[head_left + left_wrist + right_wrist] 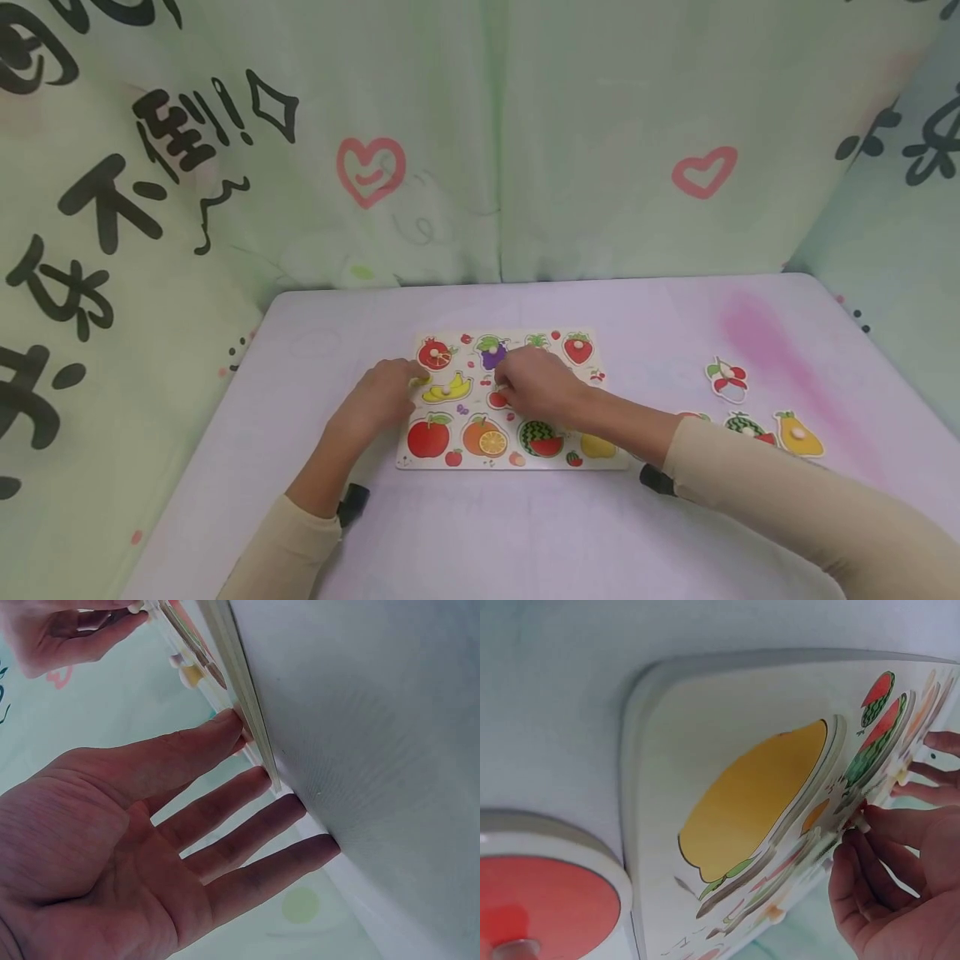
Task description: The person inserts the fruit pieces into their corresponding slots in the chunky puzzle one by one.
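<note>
A white wooden fruit puzzle board [468, 411] lies on the table, with several knobbed pieces in it. At its left edge is my left hand [382, 396]. In the left wrist view, that hand's fingers [225, 806] extend straight, touching the board's edge and the tabletop. Over the board's middle, my right hand [542, 385] is bent downward. The right wrist view shows this hand [900, 877] pinching a small pale knob of a puzzle piece [859, 821]. A red fruit shape [498, 400] shows beside its fingertips in the head view; which fruit is partly hidden.
To the right lie loose pieces: a cherry piece [727, 380], a watermelon piece [748, 427] and a pear piece [799, 434]. Another red piece [547, 907] sits close to the board's corner, partly behind my right forearm in the head view. Printed curtains [570, 217] stand behind the table.
</note>
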### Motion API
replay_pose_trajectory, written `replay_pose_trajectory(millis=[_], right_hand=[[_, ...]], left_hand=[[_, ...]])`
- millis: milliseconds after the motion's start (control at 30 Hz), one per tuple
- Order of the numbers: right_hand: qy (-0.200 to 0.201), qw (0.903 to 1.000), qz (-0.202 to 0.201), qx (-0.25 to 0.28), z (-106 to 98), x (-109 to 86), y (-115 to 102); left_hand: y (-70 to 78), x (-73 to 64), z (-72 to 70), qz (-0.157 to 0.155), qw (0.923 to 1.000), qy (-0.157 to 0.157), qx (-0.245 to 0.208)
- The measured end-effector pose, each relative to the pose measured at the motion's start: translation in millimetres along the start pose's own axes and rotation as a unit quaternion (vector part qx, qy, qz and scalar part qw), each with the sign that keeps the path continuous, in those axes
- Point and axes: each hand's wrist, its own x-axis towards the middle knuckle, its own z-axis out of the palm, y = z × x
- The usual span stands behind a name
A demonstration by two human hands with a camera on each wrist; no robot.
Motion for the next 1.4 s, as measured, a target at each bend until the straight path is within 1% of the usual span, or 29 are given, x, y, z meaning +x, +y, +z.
replay_pose_trajectory(millis=[433, 733, 933, 1200, 1400], right_hand=[[0.000, 1.0000, 0.002, 0.003, 2, 1.3, 1], [-0.009, 0.9996, 0.019, 0.021, 3, 0.5, 1], [-0.016, 0.9986, 0.040, 0.031, -3, -6.2, 3], [-0.005, 0.9993, 0.036, 0.010, -12, -17.3, 16], [0.007, 0.9989, 0.046, -0.006, -16, -28.1, 30]], left_hand=[[0.3, 0.0, -0.8, 0.008, 1.0000, 0.004, 0.001], [0.2, -1.2, -0.7, 0.006, 1.0000, 0.003, 0.001], [2.2, -1.2, 0.4, 0.007, 1.0000, 0.004, 0.003], [2.5, -2.6, -0.5, 0.005, 1.0000, 0.002, -0.002], [0.1, -2.5, -0.6, 0.003, 1.0000, -0.002, 0.000]])
